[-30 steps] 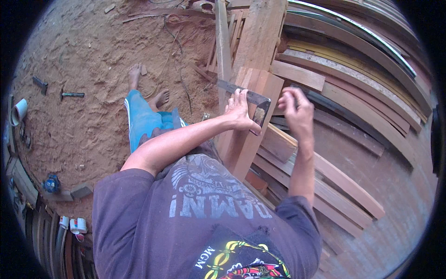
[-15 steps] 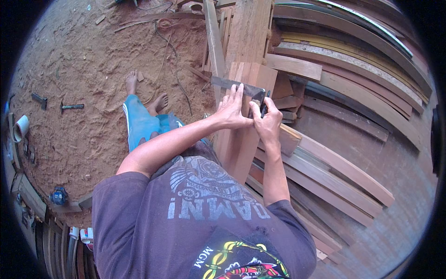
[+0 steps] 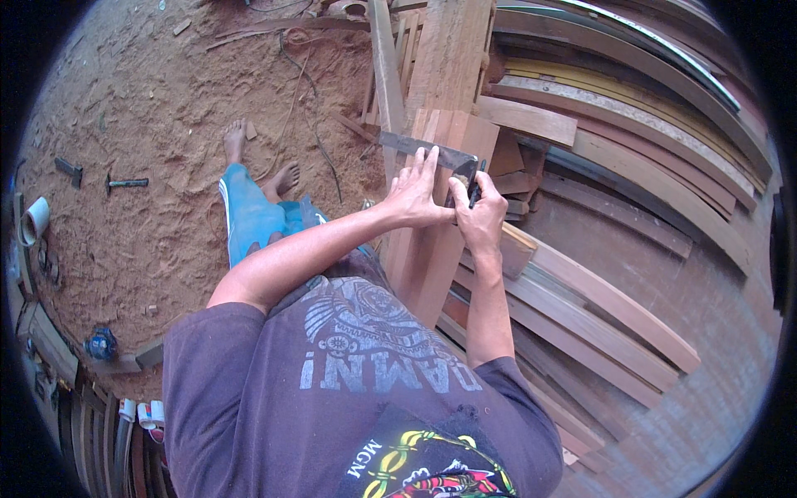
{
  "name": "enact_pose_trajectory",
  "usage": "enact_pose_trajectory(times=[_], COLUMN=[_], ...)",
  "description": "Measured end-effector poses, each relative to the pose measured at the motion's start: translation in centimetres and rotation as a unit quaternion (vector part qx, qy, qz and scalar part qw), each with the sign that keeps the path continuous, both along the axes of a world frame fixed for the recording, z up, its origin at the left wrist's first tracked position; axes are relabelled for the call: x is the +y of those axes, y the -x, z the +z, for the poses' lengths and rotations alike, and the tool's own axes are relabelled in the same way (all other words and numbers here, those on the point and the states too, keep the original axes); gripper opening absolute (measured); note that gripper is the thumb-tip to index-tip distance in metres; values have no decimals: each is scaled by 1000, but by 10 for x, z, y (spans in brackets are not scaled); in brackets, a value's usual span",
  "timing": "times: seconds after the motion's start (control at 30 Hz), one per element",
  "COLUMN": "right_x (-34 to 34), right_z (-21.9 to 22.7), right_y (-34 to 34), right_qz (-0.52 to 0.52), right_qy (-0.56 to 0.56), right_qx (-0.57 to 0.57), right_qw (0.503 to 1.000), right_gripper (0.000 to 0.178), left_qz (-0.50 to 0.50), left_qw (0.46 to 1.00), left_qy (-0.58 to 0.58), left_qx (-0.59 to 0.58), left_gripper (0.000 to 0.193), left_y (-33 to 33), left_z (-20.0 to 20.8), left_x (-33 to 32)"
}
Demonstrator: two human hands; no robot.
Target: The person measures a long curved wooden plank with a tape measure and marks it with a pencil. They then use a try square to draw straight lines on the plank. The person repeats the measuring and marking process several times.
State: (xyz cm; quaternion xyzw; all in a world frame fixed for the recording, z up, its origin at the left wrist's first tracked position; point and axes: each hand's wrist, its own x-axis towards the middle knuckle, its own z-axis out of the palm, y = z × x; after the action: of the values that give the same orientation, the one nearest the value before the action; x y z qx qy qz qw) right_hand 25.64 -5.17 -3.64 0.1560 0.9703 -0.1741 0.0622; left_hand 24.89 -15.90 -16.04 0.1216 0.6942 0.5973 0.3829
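Observation:
My left hand [image 3: 413,192] lies with its fingers stretched over a dark metal try square [image 3: 400,144], two fingertips pressing on the blade. The square's blade crosses a group of reddish-brown wooden boards [image 3: 422,266] set side by side. In my right hand [image 3: 478,209] a dark, slim pen or pencil [image 3: 476,195] is pinched, close to the square's right end. That hand's thumb rests by the square's corner, and its fingers partly hide the corner and the marker's tip. My left thumb reaches almost to the right hand.
Stacked planks [image 3: 598,307] spread along the right. At the left, two hammers [image 3: 126,182] [image 3: 70,172] lie on sawdust-covered ground [image 3: 166,249], with a blue power tool [image 3: 101,344] lower down. A dark cable [image 3: 314,104] runs beyond my bare feet [image 3: 236,141].
Both hands stay at the square, which keeps its place across the boards. The marker in my right hand has shifted only slightly.

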Motion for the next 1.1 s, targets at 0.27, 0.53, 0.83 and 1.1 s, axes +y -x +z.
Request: enact_pose_trajectory(times=[0.27, 0.53, 0.83, 1.1], right_x=[1, 3, 1, 12], right_z=[-1, -2, 0, 47], right_y=[0, -2, -2, 55], right_qz=[3, 4, -19, 6], right_qy=[-11, -15, 10, 143], right_qx=[-3, -5, -18, 36], right_qw=[1000, 1000, 1000, 989], right_gripper=[21, 21, 24, 32], left_qz=[4, -2, 0, 11], left_qw=[1000, 1000, 1000, 998], left_qy=[-9, -6, 1, -3], left_qx=[0, 3, -10, -59], left_gripper=[143, 142, 146, 155], left_y=[-1, 0, 2, 10], left_z=[-1, -1, 3, 11], left_x=[-1, -1, -2, -3])
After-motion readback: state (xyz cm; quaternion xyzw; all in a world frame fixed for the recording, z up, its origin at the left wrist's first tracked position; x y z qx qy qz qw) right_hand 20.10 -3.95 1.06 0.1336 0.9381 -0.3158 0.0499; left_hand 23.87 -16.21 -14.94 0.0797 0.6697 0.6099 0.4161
